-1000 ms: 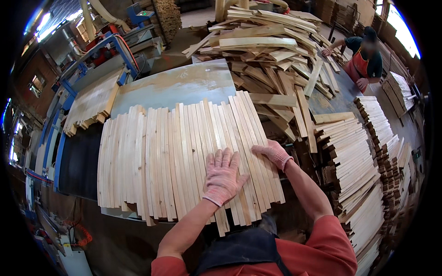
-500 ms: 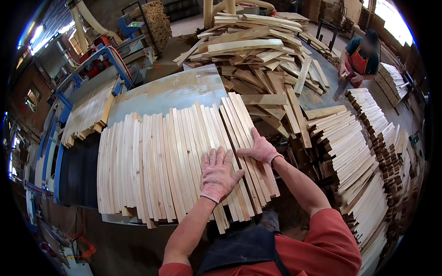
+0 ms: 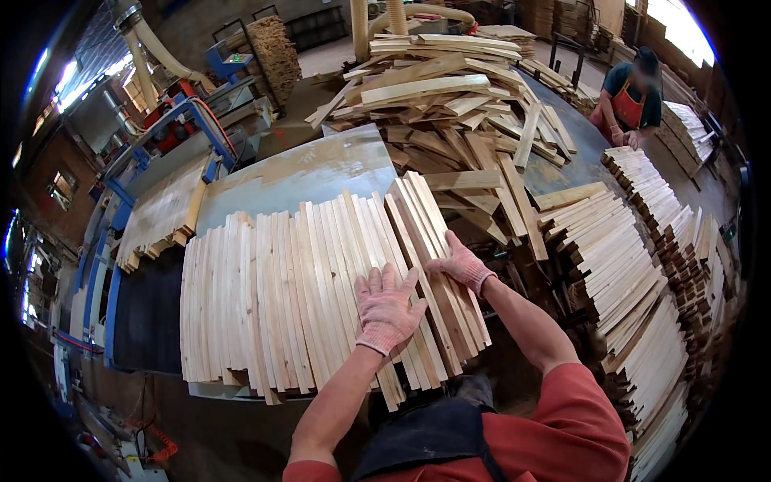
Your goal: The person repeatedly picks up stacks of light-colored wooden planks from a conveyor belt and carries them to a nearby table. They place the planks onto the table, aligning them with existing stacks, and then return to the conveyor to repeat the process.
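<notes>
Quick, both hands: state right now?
Left hand: open, flat on wooden strips.
Right hand: on end strips; fingers partly hidden, can't tell if gripping.

"How many strips (image 3: 281, 297) over there?"
"Dozens, packed too tightly to count exactly."
"And touching them?"
"Two: one left hand (image 3: 389, 311), one right hand (image 3: 464, 264)."
"What else?"
"One co-worker (image 3: 630, 104), and one big heap of boards (image 3: 434, 88)."

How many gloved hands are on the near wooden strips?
2: the left hand on the main row, the right hand on the separated bunch at its right.
</notes>
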Tool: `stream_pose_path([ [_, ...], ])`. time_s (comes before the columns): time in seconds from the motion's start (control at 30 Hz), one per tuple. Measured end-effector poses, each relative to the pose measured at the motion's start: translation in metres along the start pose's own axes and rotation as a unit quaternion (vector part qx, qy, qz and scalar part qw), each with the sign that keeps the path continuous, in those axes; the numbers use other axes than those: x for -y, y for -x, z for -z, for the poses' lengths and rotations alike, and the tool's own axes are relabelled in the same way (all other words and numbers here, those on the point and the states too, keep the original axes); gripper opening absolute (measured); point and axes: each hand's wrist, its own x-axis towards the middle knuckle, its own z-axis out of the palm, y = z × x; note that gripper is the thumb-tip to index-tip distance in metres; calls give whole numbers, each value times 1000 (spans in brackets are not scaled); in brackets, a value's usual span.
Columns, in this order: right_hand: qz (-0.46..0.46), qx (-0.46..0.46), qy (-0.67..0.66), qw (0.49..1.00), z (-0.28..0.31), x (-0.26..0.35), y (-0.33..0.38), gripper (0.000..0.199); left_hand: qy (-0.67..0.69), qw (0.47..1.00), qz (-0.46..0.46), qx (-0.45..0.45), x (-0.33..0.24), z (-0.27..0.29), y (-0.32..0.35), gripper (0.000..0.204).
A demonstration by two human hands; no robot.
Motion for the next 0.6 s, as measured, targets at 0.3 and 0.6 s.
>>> stream_pose_path([
  [0.3,5,43,-200,979,15,-8,10,114,8,998,-56,-8,-12,-1,4,78],
  [0.6,25,51,-258,964,53,38,43,110,21,998,-61,-5,-4,0,15,79],
])
